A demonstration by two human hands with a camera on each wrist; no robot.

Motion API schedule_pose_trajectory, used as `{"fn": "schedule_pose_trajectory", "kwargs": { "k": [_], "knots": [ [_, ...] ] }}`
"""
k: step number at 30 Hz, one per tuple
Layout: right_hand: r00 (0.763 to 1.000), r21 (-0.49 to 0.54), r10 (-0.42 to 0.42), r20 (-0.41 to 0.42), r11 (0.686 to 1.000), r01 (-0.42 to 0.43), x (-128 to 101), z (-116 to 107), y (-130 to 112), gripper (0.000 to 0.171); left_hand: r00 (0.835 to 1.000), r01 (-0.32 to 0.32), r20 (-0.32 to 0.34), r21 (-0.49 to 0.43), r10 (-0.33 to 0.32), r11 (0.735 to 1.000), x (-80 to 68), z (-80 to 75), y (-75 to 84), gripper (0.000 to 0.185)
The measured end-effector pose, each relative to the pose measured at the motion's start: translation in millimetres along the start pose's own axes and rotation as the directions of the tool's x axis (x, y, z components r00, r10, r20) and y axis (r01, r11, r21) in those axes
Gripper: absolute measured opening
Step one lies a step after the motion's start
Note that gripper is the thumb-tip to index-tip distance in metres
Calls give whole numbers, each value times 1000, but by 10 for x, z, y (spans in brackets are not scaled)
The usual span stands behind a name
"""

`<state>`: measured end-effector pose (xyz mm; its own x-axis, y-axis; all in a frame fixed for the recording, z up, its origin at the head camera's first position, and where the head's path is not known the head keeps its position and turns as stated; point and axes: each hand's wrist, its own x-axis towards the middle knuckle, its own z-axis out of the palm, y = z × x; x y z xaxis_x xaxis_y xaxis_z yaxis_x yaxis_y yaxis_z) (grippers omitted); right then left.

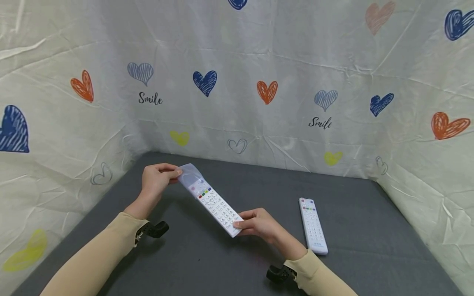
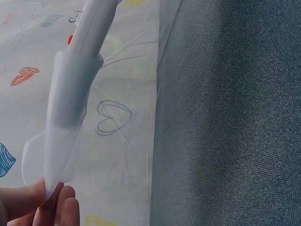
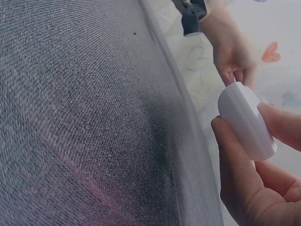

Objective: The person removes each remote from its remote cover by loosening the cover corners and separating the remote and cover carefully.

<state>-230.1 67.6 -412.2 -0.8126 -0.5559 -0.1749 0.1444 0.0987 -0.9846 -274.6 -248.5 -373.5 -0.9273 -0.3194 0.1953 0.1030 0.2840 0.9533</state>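
Observation:
A white remote control with coloured buttons is held above the grey table. A translucent silicone cover sits over its far end. My left hand pinches the cover's loose end, seen close in the left wrist view as the cover hanging off the remote between my fingertips. My right hand grips the remote's near end between thumb and fingers. A second white remote lies bare on the table to the right.
A white cloth with hearts and the word "Smile" walls the table at the back and both sides. Small black wrist cameras sit by my beige sleeves.

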Motion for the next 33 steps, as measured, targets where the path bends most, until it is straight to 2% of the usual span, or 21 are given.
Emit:
{"fn": "schedule_pose_trajectory", "kwargs": {
  "k": [33],
  "knots": [
    [1000,-23,17,18,1000,-16,-41,-34,-17,37,1000,17,-7,-14,-17,1000,-1,-41,4,30]
  ]
}}
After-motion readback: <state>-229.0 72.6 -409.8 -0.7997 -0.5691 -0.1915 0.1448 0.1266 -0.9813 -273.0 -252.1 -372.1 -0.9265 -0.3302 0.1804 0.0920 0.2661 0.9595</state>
